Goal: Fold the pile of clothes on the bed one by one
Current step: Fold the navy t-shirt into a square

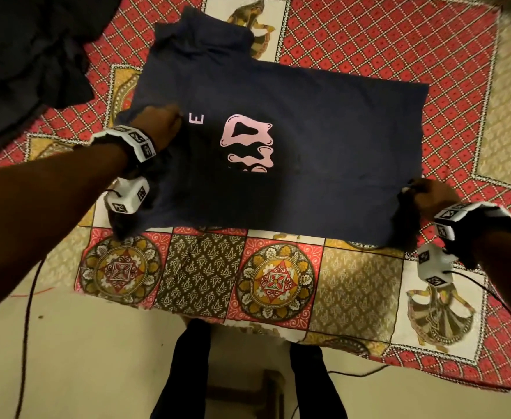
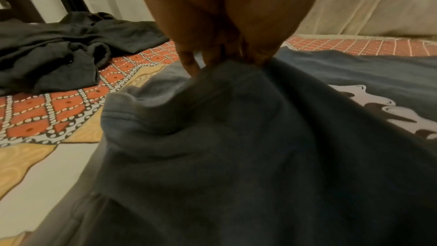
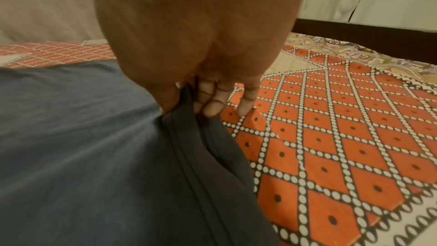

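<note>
**Both hands pinch the navy shirt on the bed**

Head view: navy T-shirt (image 1: 293,122) with pink print lies spread on the patterned bed (image 1: 278,285), dark pile (image 1: 27,62) far left. Left wrist view: left hand (image 2: 227,44) pinches a raised fold. Right wrist view: right hand (image 3: 201,74) pinches the hem edge.

Beneath the left hand (image 1: 160,128) fingers, the navy T-shirt (image 1: 293,164) print's lettering is covered (only an "E" shows beside them). The dark clothes pile (image 1: 27,65), beyond those fingers, runs off the head view's edge. The right hand (image 3: 201,74) fingertips vanish into the hem's folds.
</note>
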